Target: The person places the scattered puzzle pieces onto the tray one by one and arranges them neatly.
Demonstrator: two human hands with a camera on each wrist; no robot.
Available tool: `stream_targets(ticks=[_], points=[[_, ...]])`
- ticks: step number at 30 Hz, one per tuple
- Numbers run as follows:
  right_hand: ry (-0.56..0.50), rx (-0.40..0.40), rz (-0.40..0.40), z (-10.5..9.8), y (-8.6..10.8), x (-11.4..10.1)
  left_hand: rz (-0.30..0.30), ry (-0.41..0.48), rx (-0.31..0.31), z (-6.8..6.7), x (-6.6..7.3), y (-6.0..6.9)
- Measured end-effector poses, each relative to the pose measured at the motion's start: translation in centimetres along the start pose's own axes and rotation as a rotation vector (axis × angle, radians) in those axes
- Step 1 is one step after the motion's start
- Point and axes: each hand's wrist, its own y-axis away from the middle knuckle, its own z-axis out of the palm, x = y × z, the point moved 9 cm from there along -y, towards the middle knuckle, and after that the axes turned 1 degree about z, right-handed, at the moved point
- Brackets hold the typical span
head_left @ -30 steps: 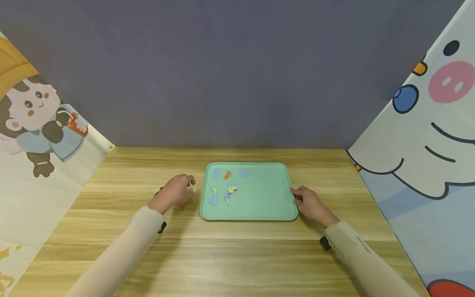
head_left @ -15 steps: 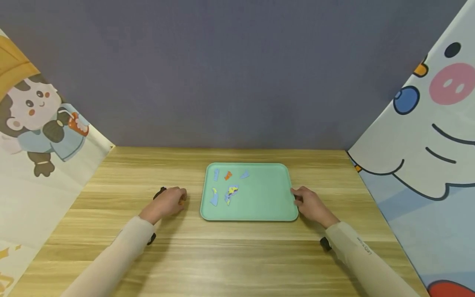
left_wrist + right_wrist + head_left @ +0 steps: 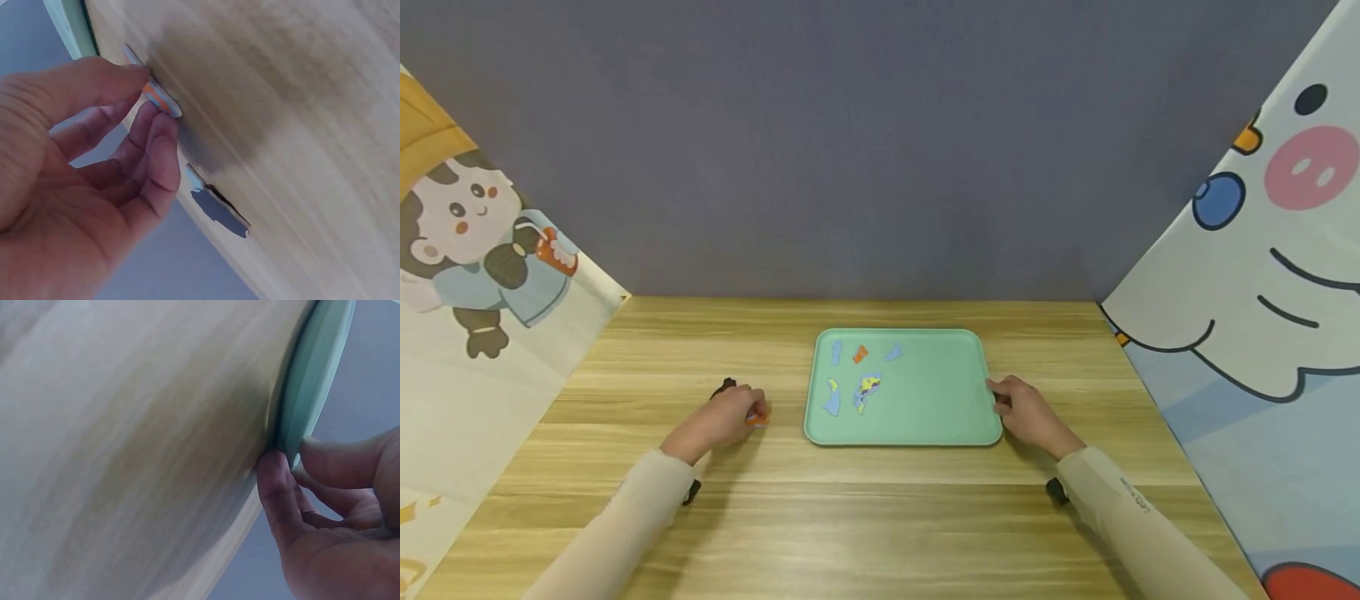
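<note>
My left hand (image 3: 722, 417) is low over the table, left of the tray. Between thumb and fingertips it pinches a flat orange and light-blue puzzle piece (image 3: 161, 100), partly covered by the fingers. Near those fingers, in the left wrist view, lies another flat piece (image 3: 219, 212), dark grey with a light-blue end. My right hand (image 3: 1030, 412) grips the right edge of a pale green tray (image 3: 932, 387), thumb on the rim and fingers at its underside. On the tray's left half lie several pieces, among them an orange one (image 3: 861, 354) and a larger yellow-and-purple one (image 3: 867, 392).
The wooden table (image 3: 880, 517) runs back to a grey-blue partition (image 3: 865, 150). Cartoon-printed panels stand at both sides, with a pig (image 3: 1311, 167) on the right one. A black object (image 3: 726, 386) shows just behind my left hand.
My left hand has drawn left, away from the tray, and its loosely spread fingers have closed on the orange and light-blue puzzle piece. The right hand and the tray stay in place.
</note>
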Motion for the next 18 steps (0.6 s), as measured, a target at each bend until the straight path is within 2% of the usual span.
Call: stream_targets(ticks=[6,10,14,18], points=[[0.001,-0.004,-0.004,0.1,0.1,0.0,0.018,-0.014,0.051,0.3,0.1,-0.2],[-0.001,0.002,-0.009,0.0,0.1,0.0,0.029,-0.021,0.113,-0.2,0.7,-0.5],[-0.003,0.011,-0.013,-0.1,0.1,-0.1,0.053,0.004,0.193,-1.4,2.1,-1.0],[-0.005,0.010,-0.015,-0.2,0.1,-0.2,0.102,0.027,0.259,-2.3,4.0,-1.8]])
